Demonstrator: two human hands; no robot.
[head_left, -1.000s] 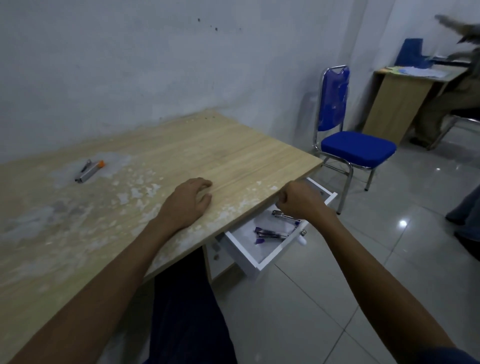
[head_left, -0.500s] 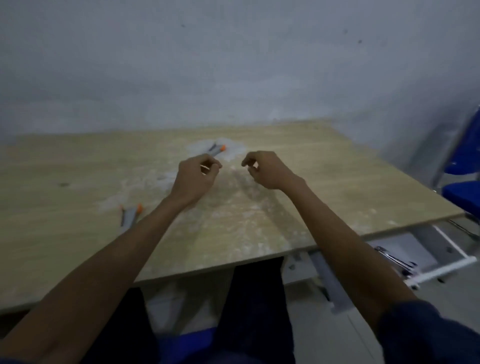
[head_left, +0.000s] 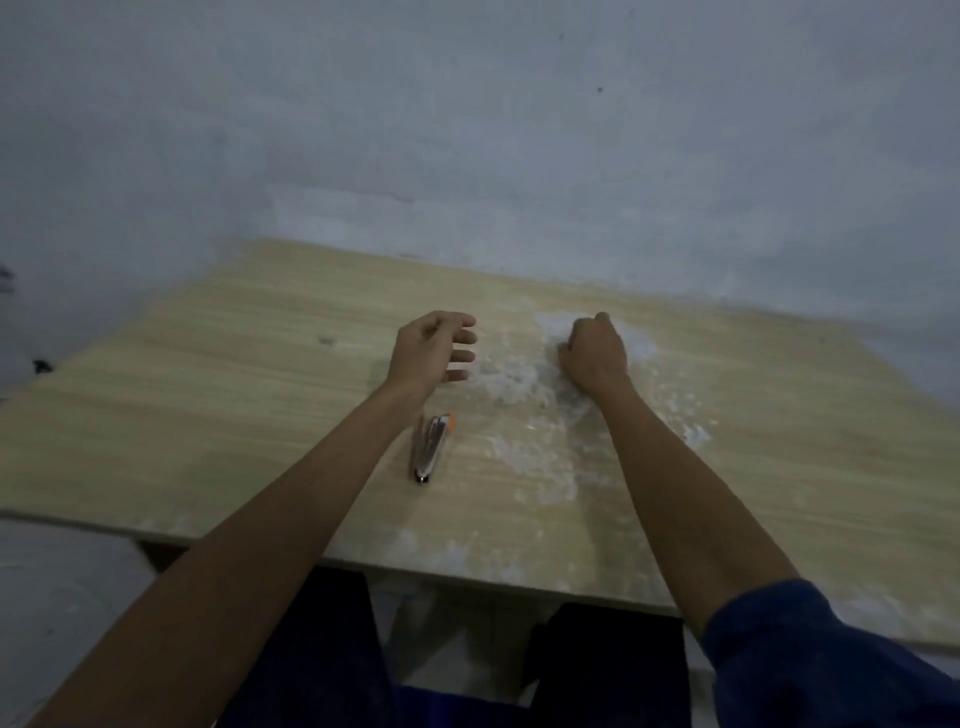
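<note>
A small silver tool with an orange tip lies on the wooden table, just right of my left forearm. My left hand hovers above the table beyond the tool, with its fingers loosely bent and nothing in it. My right hand rests knuckles-up on a white powdery patch, its fingers curled under. Whatever lies beneath that hand is hidden.
The table stands against a grey wall, and more white residue is scattered toward its near edge. My legs in dark trousers show below the table edge. A blue sleeve covers my right upper arm.
My view swung left from the open drawer and blue chair to the tabletop. Both hands reached forward. My right hand came down onto the white patch, where a second orange-tipped tool had lain.
</note>
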